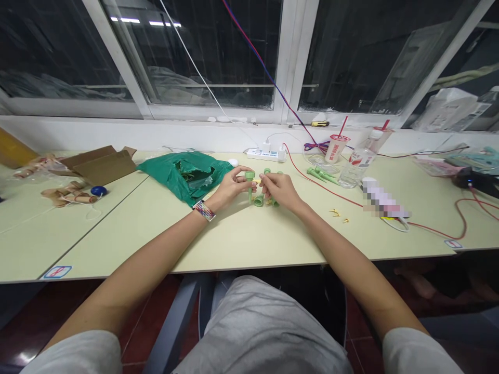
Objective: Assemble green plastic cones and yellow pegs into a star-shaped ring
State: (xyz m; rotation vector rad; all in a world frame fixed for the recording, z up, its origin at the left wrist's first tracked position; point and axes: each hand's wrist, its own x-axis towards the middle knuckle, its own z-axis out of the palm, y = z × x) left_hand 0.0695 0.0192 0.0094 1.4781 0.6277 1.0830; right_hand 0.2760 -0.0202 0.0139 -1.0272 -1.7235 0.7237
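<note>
My left hand (233,188) is closed on a green funnel-shaped plastic piece (250,177), held upright with its wide end up and its narrow tip down, just above the table. Close to its right, my right hand (284,188) has thumb and fingers pinched together; whatever lies between them is too small to make out. Under and between the hands rest several similar green pieces, one of them a green cone (258,200) with its open end facing me. Small yellow bits lie among them, partly hidden by my right hand.
Left stand a torn green plastic bag (163,174), a cardboard box (103,165) and wooden toy parts with a blue ball (99,191). Right are green pieces (323,175), small yellow hooks (335,212), a water bottle (356,163), a paper cup (336,149) and a red cable (319,189). Behind sits a power strip (265,155).
</note>
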